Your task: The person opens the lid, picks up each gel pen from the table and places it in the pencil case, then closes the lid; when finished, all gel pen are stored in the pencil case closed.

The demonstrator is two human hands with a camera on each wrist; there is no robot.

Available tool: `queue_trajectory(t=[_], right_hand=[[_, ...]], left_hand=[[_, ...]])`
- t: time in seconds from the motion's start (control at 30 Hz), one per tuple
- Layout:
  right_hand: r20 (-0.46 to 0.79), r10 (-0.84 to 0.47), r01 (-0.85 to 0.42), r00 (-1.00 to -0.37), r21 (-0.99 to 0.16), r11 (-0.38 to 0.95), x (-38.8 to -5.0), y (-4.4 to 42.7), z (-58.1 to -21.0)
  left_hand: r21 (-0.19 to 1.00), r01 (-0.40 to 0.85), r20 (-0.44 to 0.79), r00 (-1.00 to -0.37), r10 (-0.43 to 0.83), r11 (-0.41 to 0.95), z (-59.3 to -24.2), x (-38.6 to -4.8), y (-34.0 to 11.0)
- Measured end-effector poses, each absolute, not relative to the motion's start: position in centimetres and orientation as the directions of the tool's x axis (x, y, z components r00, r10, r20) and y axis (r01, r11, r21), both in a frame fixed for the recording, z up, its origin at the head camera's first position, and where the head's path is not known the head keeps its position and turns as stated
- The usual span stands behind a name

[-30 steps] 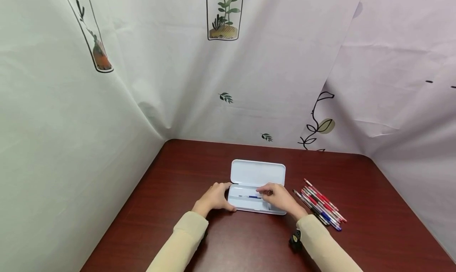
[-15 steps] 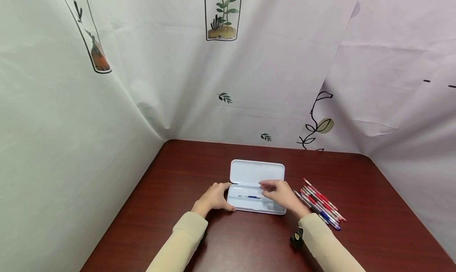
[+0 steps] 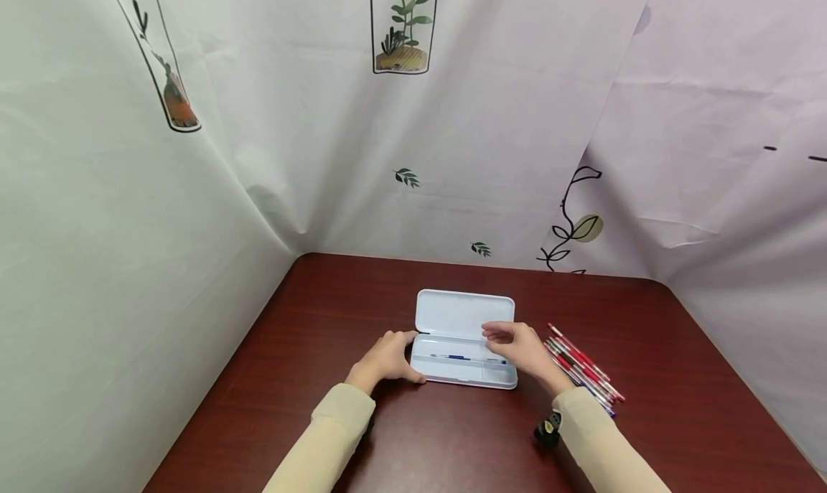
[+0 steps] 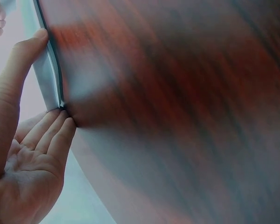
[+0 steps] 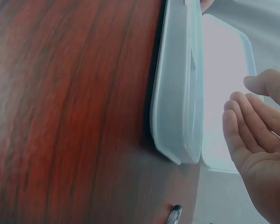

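Observation:
A white pencil case [image 3: 446,375] lies on the table with its lid [image 3: 461,313] tilted up at the back. Inside its rear compartment is a blue-and-clear pen [image 3: 459,357]. My left hand [image 3: 384,358] holds the left end of the case, thumb at the front edge and fingers at the rear corner. Over the right end hovers my right hand [image 3: 522,348], fingers loosely bent and holding nothing. The right wrist view shows that hand [image 5: 266,126] apart from the case [image 5: 172,93], with a gap between thumb and fingertips.
Several red, blue and clear pens [image 3: 584,367] lie in a loose bunch right of the case, partly behind my right forearm. One dark pen end [image 5: 175,214] shows in the right wrist view. A patterned cloth [image 3: 517,156] hangs behind the brown table [image 3: 355,285].
My right hand has drawn up and to the right, away from the pen, and more of the pen and the case's right end now shows. The left hand has stayed on the case.

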State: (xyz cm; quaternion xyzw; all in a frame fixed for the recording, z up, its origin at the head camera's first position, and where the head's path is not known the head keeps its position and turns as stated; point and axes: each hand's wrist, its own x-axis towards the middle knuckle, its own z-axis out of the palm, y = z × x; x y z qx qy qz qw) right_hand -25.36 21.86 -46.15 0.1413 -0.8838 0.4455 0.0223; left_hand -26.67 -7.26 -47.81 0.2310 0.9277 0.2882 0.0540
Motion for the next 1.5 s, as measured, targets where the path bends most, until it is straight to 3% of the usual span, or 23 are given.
queue_trajectory(t=[0.53,0.8,1.5], right_hand=[[0.190,-0.173,-0.255,-0.966,-0.794,0.552,-24.9,25.1,-47.0],[0.185,-0.120,-0.218,-0.975,-0.736,0.640,-24.6,27.5,-46.3],[0.176,-0.038,-0.149,-0.984,-0.677,0.721,-23.6,33.5,-46.0]], left_hand=[[0.576,0.387,0.038,-0.892,0.450,0.720,-48.1,-26.5,-7.6],[0.576,0.396,0.053,-0.891,0.451,0.715,-48.0,-26.7,-7.8],[0.577,0.405,0.055,-0.886,0.461,0.709,-48.2,-26.8,-7.6]])
